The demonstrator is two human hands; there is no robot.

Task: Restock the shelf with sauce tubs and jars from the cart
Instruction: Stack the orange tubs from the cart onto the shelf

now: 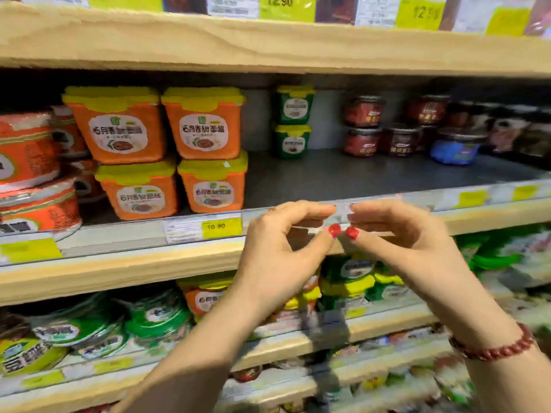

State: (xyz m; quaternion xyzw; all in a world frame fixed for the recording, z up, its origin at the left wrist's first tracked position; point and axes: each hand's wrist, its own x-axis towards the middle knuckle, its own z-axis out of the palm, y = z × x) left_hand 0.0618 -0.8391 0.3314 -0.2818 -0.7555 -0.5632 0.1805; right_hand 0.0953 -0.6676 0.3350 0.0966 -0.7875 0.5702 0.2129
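Note:
Both hands are at the front rail of the middle shelf (328, 177). My left hand (277, 251) and my right hand (399, 236) each pinch a small clear price-tag strip (343, 210) on that rail between thumb and fingers, with the thumb tips almost touching. Orange sauce tubs (205, 126) with yellow lids are stacked two high at the shelf's left. Two small green tubs (293, 120) stand stacked at the back, and dark red jars (362, 128) stand to their right. The cart is out of view.
A blue tub (454, 150) sits among the jars at the right. Round orange tubs (26, 150) fill the far left. A yellow price tag (222, 227) hangs on the rail. The shelf board above (268, 43) is close overhead, and the shelves below hold green and orange tubs (155, 317).

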